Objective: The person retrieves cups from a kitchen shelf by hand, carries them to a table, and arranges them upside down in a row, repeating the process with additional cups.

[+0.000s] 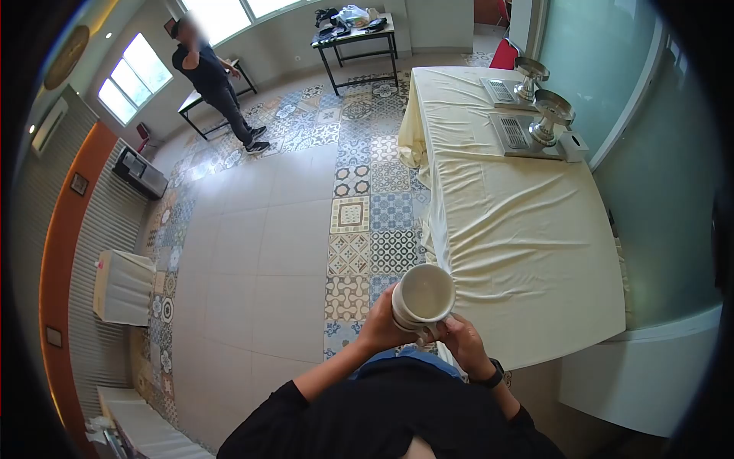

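Note:
A white mug (425,294) is held out in front of my waist, its open mouth turned up toward me. Beneath its body shows another pale curved edge; whether that belongs to a second cup stacked below, I cannot tell. My left hand (380,325) is wrapped round the mug's left side. On the lower right, my right hand (463,343) grips at the handle, its fingers partly hidden. The inside of the mug looks pale, and its contents cannot be made out.
To my right stands a long table with a cream cloth (527,268). Two metal stands with bowls (552,115) sit on flat devices at its far end. A person (214,76) stands far left near a small table. A black-legged table (355,34) holds bags.

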Available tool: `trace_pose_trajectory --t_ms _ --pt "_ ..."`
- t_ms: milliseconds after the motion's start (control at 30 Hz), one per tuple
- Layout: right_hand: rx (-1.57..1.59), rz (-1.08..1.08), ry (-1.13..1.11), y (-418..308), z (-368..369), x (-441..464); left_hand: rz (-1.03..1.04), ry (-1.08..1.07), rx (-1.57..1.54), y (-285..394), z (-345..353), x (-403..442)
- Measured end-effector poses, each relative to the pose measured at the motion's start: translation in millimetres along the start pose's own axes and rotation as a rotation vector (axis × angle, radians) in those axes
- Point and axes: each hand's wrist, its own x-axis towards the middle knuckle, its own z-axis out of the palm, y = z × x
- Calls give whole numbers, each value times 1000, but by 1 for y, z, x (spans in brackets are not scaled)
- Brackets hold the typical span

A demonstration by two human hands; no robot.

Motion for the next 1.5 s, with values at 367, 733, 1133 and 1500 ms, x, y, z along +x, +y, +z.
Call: trace_pose_trajectory --t_ms 367,733,1133,1500 --pt "163 -194 484 -30 -62 61 111 -417 -137 -23 41 174" --pt "259 -353 869 -80 -103 198 259 -790 -142 -67 70 373" --pt "357 -559 1142 -75 -182 272 334 -1070 -69 -121 148 483" --pt "526 -745 1399 -53 -244 213 635 -1021 20 -146 245 461"
